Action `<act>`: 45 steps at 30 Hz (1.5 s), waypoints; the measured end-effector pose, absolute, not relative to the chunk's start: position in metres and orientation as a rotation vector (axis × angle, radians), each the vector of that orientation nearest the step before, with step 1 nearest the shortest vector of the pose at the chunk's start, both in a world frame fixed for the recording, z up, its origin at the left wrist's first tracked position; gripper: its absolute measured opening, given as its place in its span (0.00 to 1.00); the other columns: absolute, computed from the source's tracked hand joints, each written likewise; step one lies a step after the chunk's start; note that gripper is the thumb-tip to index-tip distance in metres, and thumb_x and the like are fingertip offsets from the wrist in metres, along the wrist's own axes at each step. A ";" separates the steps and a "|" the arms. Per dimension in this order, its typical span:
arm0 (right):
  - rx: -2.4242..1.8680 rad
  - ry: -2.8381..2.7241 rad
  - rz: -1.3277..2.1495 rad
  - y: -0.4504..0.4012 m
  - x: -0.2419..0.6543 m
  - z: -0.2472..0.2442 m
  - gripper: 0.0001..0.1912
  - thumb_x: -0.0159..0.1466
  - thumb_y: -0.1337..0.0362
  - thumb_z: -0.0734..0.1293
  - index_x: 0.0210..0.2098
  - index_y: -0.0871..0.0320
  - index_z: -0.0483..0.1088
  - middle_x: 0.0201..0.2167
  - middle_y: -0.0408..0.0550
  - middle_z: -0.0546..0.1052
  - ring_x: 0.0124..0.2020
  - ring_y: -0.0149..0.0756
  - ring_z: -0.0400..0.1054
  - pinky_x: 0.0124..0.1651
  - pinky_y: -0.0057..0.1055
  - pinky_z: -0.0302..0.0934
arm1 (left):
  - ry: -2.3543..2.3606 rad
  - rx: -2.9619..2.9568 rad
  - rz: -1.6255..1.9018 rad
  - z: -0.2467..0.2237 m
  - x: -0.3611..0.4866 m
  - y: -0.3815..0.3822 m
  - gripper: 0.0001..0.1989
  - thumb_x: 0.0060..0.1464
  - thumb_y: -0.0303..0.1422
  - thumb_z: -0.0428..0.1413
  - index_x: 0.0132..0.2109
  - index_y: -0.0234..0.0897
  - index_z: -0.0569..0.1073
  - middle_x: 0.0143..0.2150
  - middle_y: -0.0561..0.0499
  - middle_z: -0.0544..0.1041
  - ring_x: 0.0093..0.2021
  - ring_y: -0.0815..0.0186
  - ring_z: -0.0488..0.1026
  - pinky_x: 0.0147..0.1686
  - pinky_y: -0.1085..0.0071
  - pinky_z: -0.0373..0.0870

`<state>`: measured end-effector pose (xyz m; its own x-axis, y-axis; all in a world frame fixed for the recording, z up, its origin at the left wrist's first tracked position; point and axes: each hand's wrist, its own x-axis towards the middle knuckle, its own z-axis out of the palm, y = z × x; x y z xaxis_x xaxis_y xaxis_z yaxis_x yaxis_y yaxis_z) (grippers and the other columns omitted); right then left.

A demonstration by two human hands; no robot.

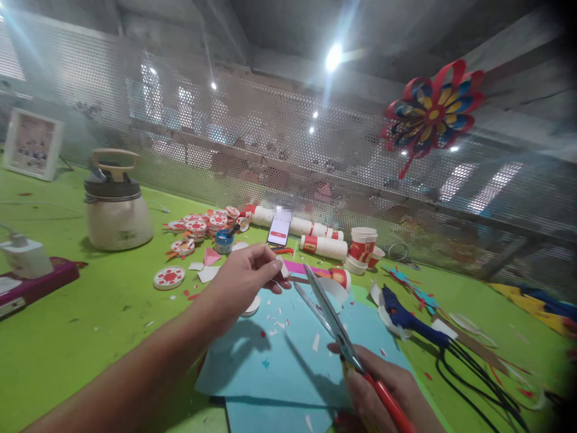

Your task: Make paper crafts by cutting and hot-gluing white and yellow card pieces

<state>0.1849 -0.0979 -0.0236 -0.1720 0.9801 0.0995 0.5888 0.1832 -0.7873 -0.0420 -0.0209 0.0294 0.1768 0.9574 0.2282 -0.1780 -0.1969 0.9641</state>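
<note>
Taking the light-blue paper sheet (243,367) as the dial, with twelve lying away from the person, the left hand (255,267) is hovering near eleven o'clock. Its thumb and fingertips are closing in a pinch on a small white paper piece (284,272), whose lower edge is showing narrow strips; the other fingers are curling loosely. The right hand (378,385), at four o'clock, is wrapping around the handles of red-handled scissors (336,328). The scissor blades are standing apart and pointing toward eleven, their tips sitting near the white piece; whether they are touching it, I cannot tell.

Small paper scraps (316,343) are lying scattered over the sheet, which is resting on a green tabletop (135,337). A dark-blue glue gun (417,325) is lying at three o'clock, its black cord trailing toward four. Stacked paper cups (363,243) are standing at one o'clock, and a smartphone (278,230) is leaning upright near twelve. A blue-labelled jar (224,242) is standing near eleven, with red-and-white discs (196,227) heaping up beyond it. A single red-patterned disc (169,277) is lying near ten, and farther out that way a black-topped kettle (117,216) is standing.
</note>
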 end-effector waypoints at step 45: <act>-1.147 -1.816 0.991 -0.084 0.151 0.006 0.09 0.62 0.64 0.63 0.33 0.62 0.74 0.28 0.45 0.72 0.28 0.30 0.63 0.33 0.28 0.60 | 0.720 1.533 0.882 0.005 -0.020 -0.036 0.07 0.48 0.33 0.56 0.28 0.32 0.70 0.21 0.54 0.70 0.24 0.71 0.64 0.28 0.72 0.60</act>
